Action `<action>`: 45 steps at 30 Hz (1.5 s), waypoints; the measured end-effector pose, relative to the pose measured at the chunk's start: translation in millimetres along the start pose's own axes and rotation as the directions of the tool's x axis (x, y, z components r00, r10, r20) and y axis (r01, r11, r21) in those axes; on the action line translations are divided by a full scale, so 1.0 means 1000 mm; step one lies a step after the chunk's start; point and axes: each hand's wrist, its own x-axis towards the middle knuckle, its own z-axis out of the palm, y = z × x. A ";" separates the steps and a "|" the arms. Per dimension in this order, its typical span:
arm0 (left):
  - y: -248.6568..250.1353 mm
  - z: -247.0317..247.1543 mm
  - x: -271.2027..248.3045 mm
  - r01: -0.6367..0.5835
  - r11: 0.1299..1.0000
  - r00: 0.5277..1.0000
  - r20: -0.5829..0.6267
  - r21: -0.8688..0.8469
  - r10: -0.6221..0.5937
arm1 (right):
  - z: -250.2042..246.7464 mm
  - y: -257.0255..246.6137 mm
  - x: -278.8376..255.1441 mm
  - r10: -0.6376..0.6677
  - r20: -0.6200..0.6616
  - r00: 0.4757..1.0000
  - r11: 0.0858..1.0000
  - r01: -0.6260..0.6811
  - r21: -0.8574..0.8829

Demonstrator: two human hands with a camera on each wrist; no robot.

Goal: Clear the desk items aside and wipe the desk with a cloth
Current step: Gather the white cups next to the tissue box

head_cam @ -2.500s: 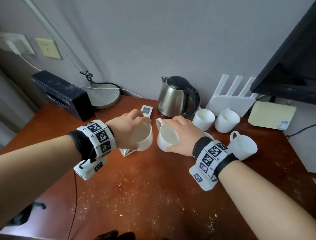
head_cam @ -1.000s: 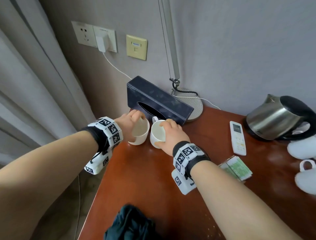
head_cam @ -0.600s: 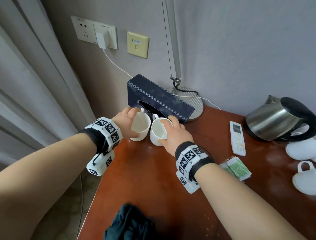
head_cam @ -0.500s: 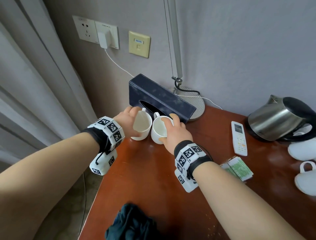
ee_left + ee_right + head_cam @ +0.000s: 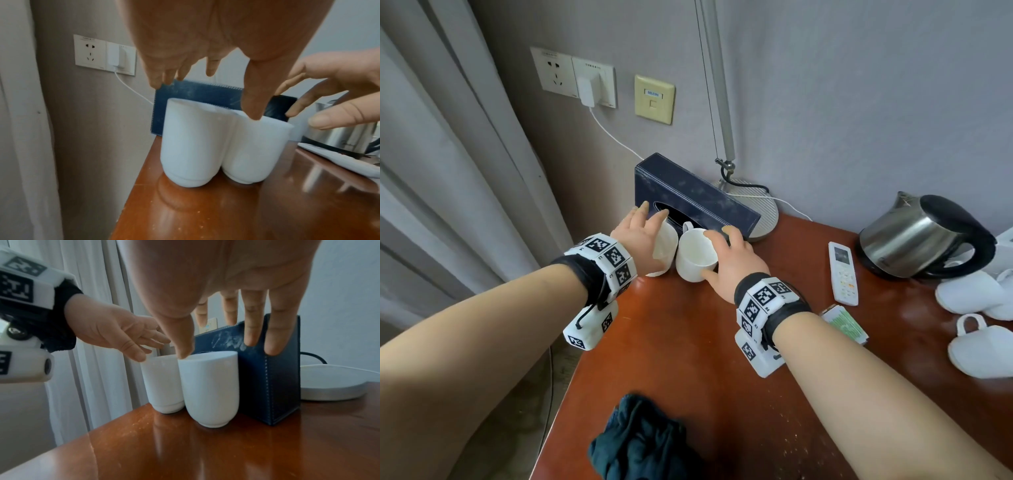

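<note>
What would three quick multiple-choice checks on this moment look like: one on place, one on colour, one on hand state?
1. Where do the two white mugs stand?
A. beside the kettle
B. in front of the dark tissue box
C. on the cloth

2. What colour is the crumpled cloth?
A. white
B. red
C. dark teal

3. How are the hands?
A. both gripping mugs
B. both open, fingers spread above the mugs
C. one holding the cloth

Key: 1 B, the mugs sit upright on the desk right before the box. 2 C, dark teal at the near edge. 3 B, left hand and right hand show straight fingers off the mug walls.
</note>
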 end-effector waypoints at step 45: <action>0.448 0.128 -0.097 -0.510 0.860 0.842 0.196 -0.018 0.503 | -0.086 0.424 -0.301 0.470 -0.007 0.883 0.882 -0.470 -0.017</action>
